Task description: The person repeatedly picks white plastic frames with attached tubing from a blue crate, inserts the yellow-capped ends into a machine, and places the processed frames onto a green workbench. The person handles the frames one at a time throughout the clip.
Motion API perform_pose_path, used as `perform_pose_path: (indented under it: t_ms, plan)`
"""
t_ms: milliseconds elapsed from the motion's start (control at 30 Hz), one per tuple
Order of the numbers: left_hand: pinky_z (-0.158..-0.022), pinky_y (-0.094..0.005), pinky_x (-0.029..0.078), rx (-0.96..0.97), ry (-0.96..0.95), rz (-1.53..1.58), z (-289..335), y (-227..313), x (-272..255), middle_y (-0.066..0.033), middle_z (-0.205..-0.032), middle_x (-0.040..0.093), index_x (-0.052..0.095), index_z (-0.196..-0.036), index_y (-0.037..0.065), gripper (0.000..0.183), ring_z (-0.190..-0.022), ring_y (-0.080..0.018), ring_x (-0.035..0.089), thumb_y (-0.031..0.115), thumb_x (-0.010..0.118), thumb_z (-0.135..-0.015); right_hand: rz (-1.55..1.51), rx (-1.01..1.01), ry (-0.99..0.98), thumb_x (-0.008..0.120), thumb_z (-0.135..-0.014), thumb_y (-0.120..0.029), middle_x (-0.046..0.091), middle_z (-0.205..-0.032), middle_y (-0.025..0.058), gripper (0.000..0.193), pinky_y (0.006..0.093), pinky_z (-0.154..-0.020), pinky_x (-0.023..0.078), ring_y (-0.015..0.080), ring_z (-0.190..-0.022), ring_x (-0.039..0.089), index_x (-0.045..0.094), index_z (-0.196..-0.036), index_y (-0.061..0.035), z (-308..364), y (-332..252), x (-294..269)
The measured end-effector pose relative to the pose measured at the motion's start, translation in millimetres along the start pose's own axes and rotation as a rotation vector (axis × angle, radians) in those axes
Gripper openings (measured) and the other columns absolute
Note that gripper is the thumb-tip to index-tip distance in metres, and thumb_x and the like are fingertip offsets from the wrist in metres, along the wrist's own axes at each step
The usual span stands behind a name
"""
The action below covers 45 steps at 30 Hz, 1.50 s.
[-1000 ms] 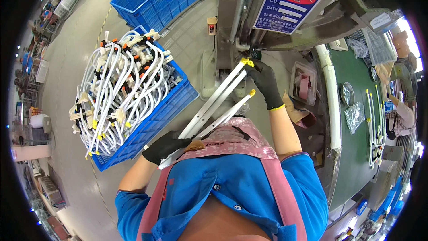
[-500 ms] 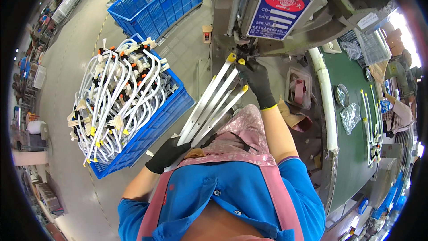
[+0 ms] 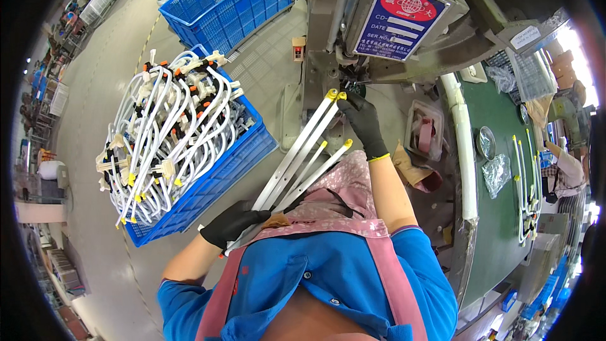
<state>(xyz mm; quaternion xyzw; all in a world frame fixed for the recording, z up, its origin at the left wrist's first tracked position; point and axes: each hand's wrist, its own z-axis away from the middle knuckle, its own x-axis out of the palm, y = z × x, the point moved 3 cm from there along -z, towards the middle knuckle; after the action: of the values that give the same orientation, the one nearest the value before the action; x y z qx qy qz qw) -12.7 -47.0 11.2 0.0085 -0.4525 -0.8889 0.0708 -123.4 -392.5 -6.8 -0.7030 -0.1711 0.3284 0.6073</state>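
Note:
In front of my apron, a bundle of white tubes (image 3: 292,155) with yellow end caps slants from lower left to upper right. My left hand (image 3: 235,223), in a black glove, is closed round their lower ends. Also gloved in black, my right hand (image 3: 364,120) pinches a capped upper end of one tube, its fingertips partly hidden. Two of the tubes reach farther up, side by side; other tube ends lie lower, nearer my apron. Just beyond my right fingers stands the machine (image 3: 391,16), a metal press with a blue plate.
At left, a blue crate (image 3: 208,205) is heaped with bent white tube assemblies (image 3: 164,132). Another blue crate (image 3: 221,9) stands farther off. On the right, a green-topped table (image 3: 499,227) carries more tubes (image 3: 521,183), a plastic bag (image 3: 497,170) and a round dish (image 3: 485,142).
The tubes' upper ends and my right hand have come down toward me, a little away from the press. The two longer tubes lie closer together at their tips. My left hand keeps its hold.

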Motion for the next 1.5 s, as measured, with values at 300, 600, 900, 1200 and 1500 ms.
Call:
perform_pose_path:
  t_ms: [300, 600, 900, 1200, 1500]
  plan:
    - [-0.082, -0.0292, 0.046, -0.071, -0.019, 0.271, -9, -27, -2, -0.0119, -0.101, 0.067, 0.062, -0.115, -0.003, 0.041, -0.088, -0.0173, 0.062, 0.015, 0.069, -0.079, 0.051, 0.283, -0.051, 0.066, -0.085, -0.036, 0.064, -0.1, 0.0109, 0.051, 0.0278, -0.072, 0.048, 0.0169, -0.087, 0.06, 0.061, -0.116, 0.0041, 38, 93, -21]
    - [-0.079, -0.029, 0.048, 0.042, -0.024, 0.224, -3, 1, -3, -0.0114, -0.098, 0.067, 0.058, -0.12, -0.003, 0.049, -0.086, -0.0169, 0.063, 0.009, 0.072, -0.074, -0.312, 0.339, -0.069, 0.063, -0.088, -0.021, 0.062, -0.083, -0.0008, 0.02, 0.021, -0.064, 0.045, 0.0069, -0.071, 0.055, 0.066, -0.096, -0.0036, 43, 129, -9]
    - [-0.074, -0.0289, 0.051, 0.065, 0.093, 0.097, 17, 11, -16, -0.013, -0.094, 0.068, 0.059, -0.115, -0.005, 0.051, -0.078, -0.0177, 0.065, 0.01, 0.078, -0.071, -0.129, -0.016, -0.01, 0.065, -0.084, -0.016, 0.06, -0.074, 0.0015, 0.02, 0.026, -0.062, 0.043, 0.0082, -0.069, 0.053, 0.065, -0.095, 0.0011, 32, 12, -4]
    - [-0.077, -0.0412, 0.052, 0.318, 0.458, -0.578, 30, -29, -2, -0.0215, -0.099, 0.066, 0.055, -0.119, 0.0, 0.054, -0.088, -0.0352, 0.066, 0.015, 0.073, -0.07, 0.31, -0.127, 0.104, 0.065, -0.083, -0.022, 0.068, -0.081, 0.0143, 0.026, 0.0355, -0.066, 0.049, 0.0231, -0.072, 0.064, 0.068, -0.098, -0.0016, 37, -17, 16]
    - [-0.084, -0.0448, 0.048, 0.484, 0.505, -0.859, 46, -5, 16, -0.0214, -0.101, 0.064, 0.054, -0.121, 0.001, 0.047, -0.092, -0.0384, 0.063, 0.021, 0.068, -0.081, 0.594, -0.48, 0.191, 0.062, -0.084, -0.017, 0.064, -0.079, 0.0101, 0.018, 0.036, -0.066, 0.048, 0.0242, -0.072, 0.062, 0.067, -0.097, -0.0059, 30, -7, -4]
